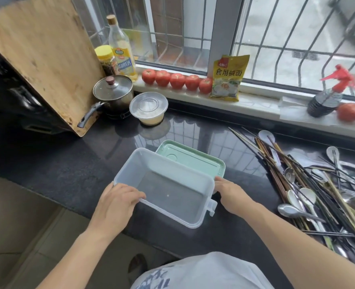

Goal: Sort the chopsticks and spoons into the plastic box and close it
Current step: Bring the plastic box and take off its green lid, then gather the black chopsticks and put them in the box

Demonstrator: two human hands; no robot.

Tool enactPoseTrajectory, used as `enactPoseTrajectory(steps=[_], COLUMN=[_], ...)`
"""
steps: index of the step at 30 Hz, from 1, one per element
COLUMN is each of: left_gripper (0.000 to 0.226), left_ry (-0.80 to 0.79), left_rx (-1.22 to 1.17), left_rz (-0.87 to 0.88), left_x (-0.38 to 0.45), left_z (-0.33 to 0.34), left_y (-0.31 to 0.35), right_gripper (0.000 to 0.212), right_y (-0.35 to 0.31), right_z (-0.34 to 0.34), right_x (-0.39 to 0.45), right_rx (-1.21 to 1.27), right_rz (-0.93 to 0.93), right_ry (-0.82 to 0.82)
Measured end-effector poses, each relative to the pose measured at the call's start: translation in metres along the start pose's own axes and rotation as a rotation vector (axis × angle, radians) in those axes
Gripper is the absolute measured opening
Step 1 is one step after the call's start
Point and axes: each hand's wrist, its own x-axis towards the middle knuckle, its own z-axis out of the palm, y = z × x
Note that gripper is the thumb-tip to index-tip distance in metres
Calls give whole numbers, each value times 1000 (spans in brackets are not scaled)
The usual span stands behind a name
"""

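A translucent plastic box sits open on the black counter, with nothing inside it. Its pale green lid lies flat behind it, partly hidden by the box. My left hand grips the box's near left rim, fingers curled over the edge. At the box's right end my right hand holds the wall above a white latch. To the right lies a loose heap of dark and wooden chopsticks mixed with white and metal spoons.
A wooden cutting board leans at the left. A lidded pot, a round plastic container, bottles, a row of tomatoes, a yellow packet and a red-topped spray bottle stand along the windowsill.
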Motion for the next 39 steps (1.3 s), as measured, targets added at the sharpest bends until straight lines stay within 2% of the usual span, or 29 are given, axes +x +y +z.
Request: enactPoseTrajectory(steps=[2,4,7,14,16,18,20,22,25,28,31,33,35,39], left_gripper=[22,22,29,39,45,61,73,75,68,57,52,49,48,40], left_ry=[-3,-10,-7,-92,-143,-156,-90,-61,-241,-444,-591,-649,-626,-441], left_rx=[17,32,30,59,154,202,74,-273,-682,-836,-764,-654,-485,-318], left_rz=[2,13,89,222,196,132,122,109,129,101,53,-13,-40,34], left_x=[3,10,31,81,87,89,85,79,72,70,59,55,62,90], left_z=[1,2,5,-5,-12,-24,-37,-52,-42,9,77,115,143,173], left_y=[5,4,-13,-45,-41,-24,16,80,173,238,264,263,261,280], right_gripper=[84,80,75,53,52,52,50,50,50,48,46,44,43,38], right_y=[4,6,8,12,11,10,8,5,-5,-5,7,19,35,82], right_z=[-1,0,3,13,11,11,11,9,-1,-13,-20,-21,-18,-16], right_x=[-10,-21,-40,-65,-67,-69,-72,-78,-94,-118,-156,-190,-226,-275], right_rx=[47,75,102,215,211,230,280,348,455,488,515,537,519,451], right_rz=[90,215,322,435,440,444,467,524,626,686,734,831,963,1128], right_ry=[68,166,214,312,306,322,368,442,530,601,693,739,726,797])
